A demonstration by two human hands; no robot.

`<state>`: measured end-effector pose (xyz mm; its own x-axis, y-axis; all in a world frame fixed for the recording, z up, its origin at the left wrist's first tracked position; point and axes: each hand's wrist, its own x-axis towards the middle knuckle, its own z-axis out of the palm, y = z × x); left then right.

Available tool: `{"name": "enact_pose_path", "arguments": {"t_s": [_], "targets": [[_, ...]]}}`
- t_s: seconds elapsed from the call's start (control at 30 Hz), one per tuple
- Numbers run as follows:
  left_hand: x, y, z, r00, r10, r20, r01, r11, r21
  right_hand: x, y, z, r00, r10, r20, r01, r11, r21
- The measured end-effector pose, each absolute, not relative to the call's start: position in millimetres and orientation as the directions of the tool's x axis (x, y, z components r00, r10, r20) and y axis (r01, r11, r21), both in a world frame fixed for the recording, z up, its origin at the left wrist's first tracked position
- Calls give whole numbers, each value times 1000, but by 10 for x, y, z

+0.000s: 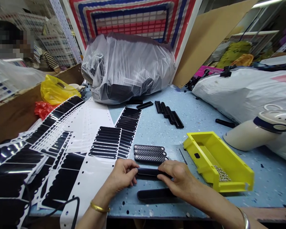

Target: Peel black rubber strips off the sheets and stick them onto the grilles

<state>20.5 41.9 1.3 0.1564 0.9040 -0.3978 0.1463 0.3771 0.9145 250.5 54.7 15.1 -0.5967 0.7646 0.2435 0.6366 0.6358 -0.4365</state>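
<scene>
A dark elongated piece (146,172) lies crosswise near the table's front, held at both ends. My left hand (125,173) pinches its left end between thumb and fingers. Over its right end, my right hand (175,175) has thumb and fingers closed on it. A second black strip (152,195) rests just below, its right end partly behind my right hand. Above the held piece sit several patterned bars (150,153) side by side. Sheets of black stickers (105,142) lie to the left of my hands.
A yellow bin (231,159) with small metal screws stands right, near a thin black rod (183,156). Black bars (169,114) lie farther back. A large plastic bag (131,66) is behind, a bottle (255,130) at right. Another person sits far left.
</scene>
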Motion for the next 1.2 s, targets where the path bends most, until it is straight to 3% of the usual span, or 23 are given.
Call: {"name": "enact_pose_path", "arguments": {"t_s": [0.2,0.47,0.7,1.2], "targets": [[258,413,18,103,936,-338,105,328,939,2530,556,110,-609,762,221,630,634,-448],[252,414,0,90,935,-342,78,336,939,2645,597,127,-655,748,109,560,577,-595],[247,410,8,84,930,-357,85,351,933,2681,583,54,-621,771,141,536,549,-642],[225,401,9,92,930,-356,87,348,933,2659,481,118,-665,698,267,500,681,-535]]}}
